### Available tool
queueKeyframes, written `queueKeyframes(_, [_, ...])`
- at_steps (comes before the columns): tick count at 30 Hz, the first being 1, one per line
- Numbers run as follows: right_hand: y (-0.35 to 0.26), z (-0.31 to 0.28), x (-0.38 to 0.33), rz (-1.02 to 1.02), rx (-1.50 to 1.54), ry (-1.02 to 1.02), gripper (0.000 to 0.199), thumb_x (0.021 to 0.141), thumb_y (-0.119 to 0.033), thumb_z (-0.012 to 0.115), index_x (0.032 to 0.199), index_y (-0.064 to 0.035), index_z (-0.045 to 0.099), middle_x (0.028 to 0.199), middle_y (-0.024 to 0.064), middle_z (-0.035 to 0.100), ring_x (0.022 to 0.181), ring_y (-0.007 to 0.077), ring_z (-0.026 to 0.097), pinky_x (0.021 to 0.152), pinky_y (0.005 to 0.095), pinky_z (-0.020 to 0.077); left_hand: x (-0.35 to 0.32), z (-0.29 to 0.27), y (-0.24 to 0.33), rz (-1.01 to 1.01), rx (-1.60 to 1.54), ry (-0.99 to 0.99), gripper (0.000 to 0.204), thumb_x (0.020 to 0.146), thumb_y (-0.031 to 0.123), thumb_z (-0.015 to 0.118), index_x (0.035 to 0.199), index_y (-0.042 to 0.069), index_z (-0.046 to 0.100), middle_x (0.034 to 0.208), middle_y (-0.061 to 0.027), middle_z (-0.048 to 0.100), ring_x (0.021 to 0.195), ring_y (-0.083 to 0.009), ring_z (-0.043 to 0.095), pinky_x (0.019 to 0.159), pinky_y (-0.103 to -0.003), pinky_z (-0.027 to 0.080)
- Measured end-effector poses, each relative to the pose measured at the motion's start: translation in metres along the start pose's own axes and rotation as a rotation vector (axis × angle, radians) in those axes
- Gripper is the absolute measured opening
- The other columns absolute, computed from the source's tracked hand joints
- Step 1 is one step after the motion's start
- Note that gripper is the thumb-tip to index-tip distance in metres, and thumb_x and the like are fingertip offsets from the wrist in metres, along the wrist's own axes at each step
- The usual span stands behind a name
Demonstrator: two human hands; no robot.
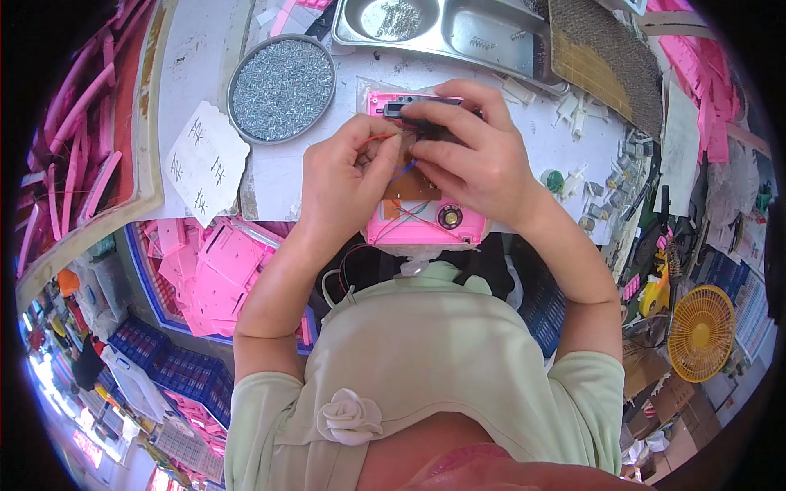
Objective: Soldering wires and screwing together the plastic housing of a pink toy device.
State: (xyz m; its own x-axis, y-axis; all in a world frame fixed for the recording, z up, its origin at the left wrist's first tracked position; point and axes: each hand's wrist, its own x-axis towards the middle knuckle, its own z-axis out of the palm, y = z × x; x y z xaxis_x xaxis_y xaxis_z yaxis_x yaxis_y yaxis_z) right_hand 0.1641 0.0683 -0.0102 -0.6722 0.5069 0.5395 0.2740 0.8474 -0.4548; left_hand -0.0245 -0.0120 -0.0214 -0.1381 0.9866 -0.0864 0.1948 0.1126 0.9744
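A pink plastic housing [422, 229] lies open on the white bench, with a brown circuit board [409, 186], thin red, blue and green wires and a small round speaker [449, 217] inside. My left hand [344, 176] pinches a red wire over the housing's left side. My right hand [471, 155] grips a small black part [430, 129] at the housing's far edge. Both hands cover much of the housing's middle.
A round metal dish of screws [282, 88] sits far left of the housing. A steel compartment tray [446, 29] lies behind it. White plastic parts [573, 110] and small metal pieces [626, 164] are scattered right. A blue crate of pink housings [205, 274] stands lower left; a yellow fan [702, 331] right.
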Motion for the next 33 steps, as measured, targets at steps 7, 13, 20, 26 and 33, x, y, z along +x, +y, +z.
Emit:
queueKeyframes(7, [0.014, -0.002, 0.026, 0.030, -0.003, -0.039, 0.013, 0.075, -0.013, 0.079, 0.086, -0.0076, 0.074, 0.115, 0.0058, 0.069, 0.116, 0.0324, 0.057, 0.094, 0.0418, 0.0521, -0.011, 0.004, -0.007, 0.210, 0.232, 0.042, 0.009, 0.091, 0.007, 0.072, 0.099, 0.004, 0.070, 0.072, -0.0092, 0.066, 0.059, -0.0190, 0.064, 0.057, -0.031, 0.050])
queueKeyframes(13, [0.014, 0.022, 0.043, -0.008, -0.139, -0.150, 0.016, 0.074, -0.011, 0.079, 0.089, -0.0084, 0.072, 0.119, 0.0042, 0.069, 0.118, 0.0305, 0.057, 0.096, 0.0396, 0.0536, -0.011, 0.003, -0.007, 0.328, 0.350, 0.064, 0.007, 0.086, 0.005, 0.074, 0.090, 0.004, 0.069, 0.071, -0.0105, 0.064, 0.060, -0.0281, 0.063, 0.058, -0.037, 0.050])
queueKeyframes(20, [0.022, 0.020, 0.041, -0.106, -0.004, -0.187, 0.018, 0.075, -0.009, 0.078, 0.091, -0.0087, 0.071, 0.115, 0.0031, 0.070, 0.114, 0.0301, 0.058, 0.093, 0.0398, 0.0531, -0.014, 0.005, -0.011, 0.340, 0.295, 0.079, 0.007, 0.084, 0.002, 0.074, 0.089, 0.003, 0.069, 0.071, -0.0104, 0.064, 0.061, -0.0247, 0.063, 0.058, -0.035, 0.050])
queueKeyframes(26, [0.014, -0.016, 0.009, 0.077, 0.129, -0.159, 0.021, 0.073, -0.005, 0.079, 0.092, -0.0097, 0.070, 0.102, 0.0013, 0.070, 0.101, 0.0286, 0.057, 0.088, 0.0399, 0.0494, -0.014, 0.006, -0.005, 0.210, 0.161, 0.070, 0.010, 0.089, 0.003, 0.073, 0.098, 0.003, 0.072, 0.073, -0.0082, 0.066, 0.060, -0.0170, 0.064, 0.057, -0.031, 0.049])
queueKeyframes(33, [0.001, -0.006, 0.016, 0.002, -0.015, -0.148, 0.029, 0.066, -0.006, 0.081, 0.093, -0.0115, 0.072, 0.092, 0.0012, 0.066, 0.095, 0.0271, 0.057, 0.083, 0.0394, 0.0472, -0.015, 0.004, -0.002, 0.212, 0.243, 0.062, 0.008, 0.090, 0.002, 0.073, 0.097, 0.001, 0.072, 0.076, -0.0066, 0.068, 0.065, -0.0115, 0.061, 0.059, -0.028, 0.049])
